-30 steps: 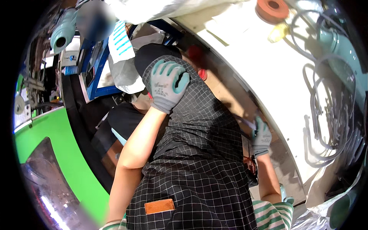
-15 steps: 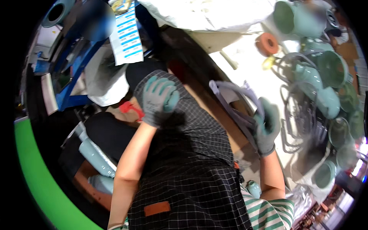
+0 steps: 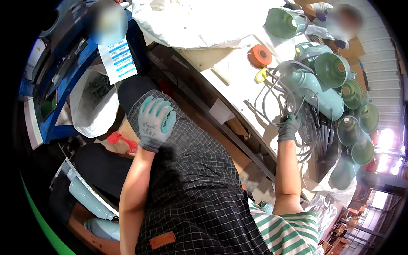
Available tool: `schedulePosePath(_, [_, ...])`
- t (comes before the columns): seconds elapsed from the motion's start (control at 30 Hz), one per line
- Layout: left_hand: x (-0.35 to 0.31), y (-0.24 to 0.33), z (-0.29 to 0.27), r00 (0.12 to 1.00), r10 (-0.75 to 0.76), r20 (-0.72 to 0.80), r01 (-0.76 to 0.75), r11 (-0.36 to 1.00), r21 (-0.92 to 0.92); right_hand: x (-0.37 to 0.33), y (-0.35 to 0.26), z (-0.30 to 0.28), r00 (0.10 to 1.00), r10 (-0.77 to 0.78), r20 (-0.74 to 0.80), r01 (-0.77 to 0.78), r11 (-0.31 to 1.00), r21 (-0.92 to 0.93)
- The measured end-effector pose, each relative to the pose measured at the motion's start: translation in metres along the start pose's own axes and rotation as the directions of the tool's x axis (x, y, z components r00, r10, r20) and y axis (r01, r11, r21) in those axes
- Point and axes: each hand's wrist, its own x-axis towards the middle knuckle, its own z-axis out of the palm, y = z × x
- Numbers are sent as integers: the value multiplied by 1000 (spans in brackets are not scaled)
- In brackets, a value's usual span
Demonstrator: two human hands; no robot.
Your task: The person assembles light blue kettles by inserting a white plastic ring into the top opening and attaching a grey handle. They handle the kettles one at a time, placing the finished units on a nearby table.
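Note:
My left hand [image 3: 155, 124], in a grey glove with teal fingers, rests over the dark checked apron [image 3: 199, 170] on my lap. Its fingers are stretched and slightly bent, with nothing held. At the right, my gloved right hand [image 3: 290, 127] reaches over the white table to a tangle of grey cables [image 3: 312, 138]. Its fingers are closed around cable there, partly hidden by the hand itself. Loose cable loops rise beside that hand. Next to the tangle lie several pale green cylindrical housings, among them a long one [image 3: 325, 97] and an open cup-shaped one [image 3: 333, 70].
An orange tape roll [image 3: 259, 56] and a yellow-handled tool [image 3: 262, 75] lie on the white table [image 3: 240, 91]. A white sheet [image 3: 191, 25] covers its far part. At left stand a blue frame [image 3: 70, 106], a label sheet [image 3: 117, 60] and a white bag [image 3: 91, 121].
My right hand has moved from the table's near edge, where it held a grey cable loop, away to the cable tangle. My left hand stays over my lap. The view has shifted.

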Motion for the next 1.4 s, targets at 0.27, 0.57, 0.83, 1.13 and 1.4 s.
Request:
schedulePosePath(0.27, [6,3,7,1000,8,-16,-8,1000,2,3,-14,-27,788,-613,-54,324,488,-811])
schedulePosePath(0.57, [-14,-6,-32,974,-95,-208,81,994,-77,-171,-69,74,270,-856,441,959,196,-206])
schedulePosePath(0.83, [-282,-85,-219,306,-373,-876,912,380,156,-415,-96,151,-301,-376,876,441,760,477])
schedulePosePath(1.13, [-719,-98,-206,-750,-627,-209,2,314,-949,-430,-78,162,-345,-81,935,355,911,211])
schedulePosePath(1.4, [-650,-155,-216,-407,-910,72,-244,33,-969,-458,-108,149,-321,-66,945,402,894,199])
